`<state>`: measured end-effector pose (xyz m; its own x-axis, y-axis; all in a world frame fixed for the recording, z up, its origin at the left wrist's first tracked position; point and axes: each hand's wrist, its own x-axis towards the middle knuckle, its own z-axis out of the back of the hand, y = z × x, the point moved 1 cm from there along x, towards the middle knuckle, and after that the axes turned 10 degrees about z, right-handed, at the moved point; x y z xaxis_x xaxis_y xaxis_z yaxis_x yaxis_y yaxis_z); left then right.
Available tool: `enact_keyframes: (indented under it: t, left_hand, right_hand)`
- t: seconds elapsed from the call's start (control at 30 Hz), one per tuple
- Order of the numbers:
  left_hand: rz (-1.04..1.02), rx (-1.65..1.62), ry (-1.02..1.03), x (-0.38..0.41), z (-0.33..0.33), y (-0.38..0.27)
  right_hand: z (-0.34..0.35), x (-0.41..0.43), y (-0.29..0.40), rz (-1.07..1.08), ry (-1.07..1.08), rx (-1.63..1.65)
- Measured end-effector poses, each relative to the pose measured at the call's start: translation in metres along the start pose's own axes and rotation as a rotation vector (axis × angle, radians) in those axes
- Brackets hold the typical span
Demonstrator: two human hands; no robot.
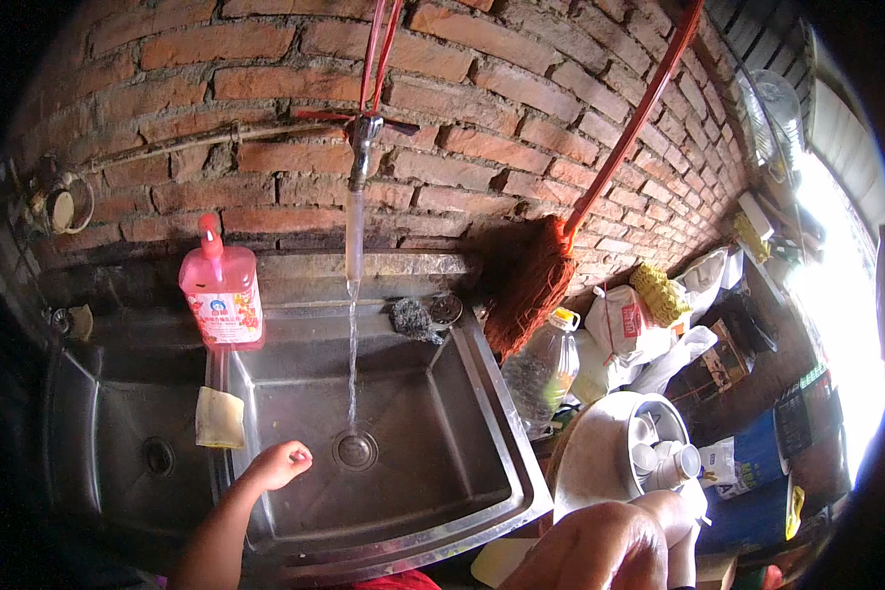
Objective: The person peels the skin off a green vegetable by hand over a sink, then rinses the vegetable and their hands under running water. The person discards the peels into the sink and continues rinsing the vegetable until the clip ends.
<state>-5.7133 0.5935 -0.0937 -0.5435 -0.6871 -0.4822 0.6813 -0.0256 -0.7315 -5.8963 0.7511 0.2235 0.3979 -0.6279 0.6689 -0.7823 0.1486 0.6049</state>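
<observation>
My left hand (284,463) is over the right basin of a steel double sink (450,405), fingers curled in, with nothing visible in them. Beside it, a pale sponge or folded cloth (220,418) lies on the divider. Water runs from a tap (366,133) through a clear tube (354,236) down to the drain (355,448). A pink pump bottle (223,295) stands behind the divider. My right hand is out of view. Bare skin of bent limbs (597,542) shows at lower right; whose they are, I cannot tell.
Steel wool (413,318) lies on the sink's back ledge. Right of the sink are a red-handled mop or brush (531,295), a clear plastic jug (542,369), plastic bags (630,324) and a rounded pale metal vessel (594,450) with white cups (667,461) in its opening. A brick wall (280,88) rises behind.
</observation>
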Motion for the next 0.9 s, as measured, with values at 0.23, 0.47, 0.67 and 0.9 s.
enact_keyframes:
  t: [0.23, 0.47, 0.67, 0.9]
  left_hand:
    - [-0.008, -0.002, -0.008, 0.007, -0.001, -0.008]
    - [-0.097, -0.041, 0.009, 0.021, -0.001, -0.024]
    - [-0.131, -0.313, 0.086, 0.034, 0.000, -0.049]
    - [0.030, -0.934, 0.123, 0.054, 0.009, -0.101]
  right_hand:
    - [0.001, -0.006, 0.000, -0.056, -0.035, 0.040]
    - [0.007, -0.013, -0.003, 0.041, -0.097, 0.064]
    - [0.030, -0.028, -0.011, 0.051, -0.037, 0.118]
    - [0.032, -0.044, -0.017, -0.097, -0.343, 0.301]
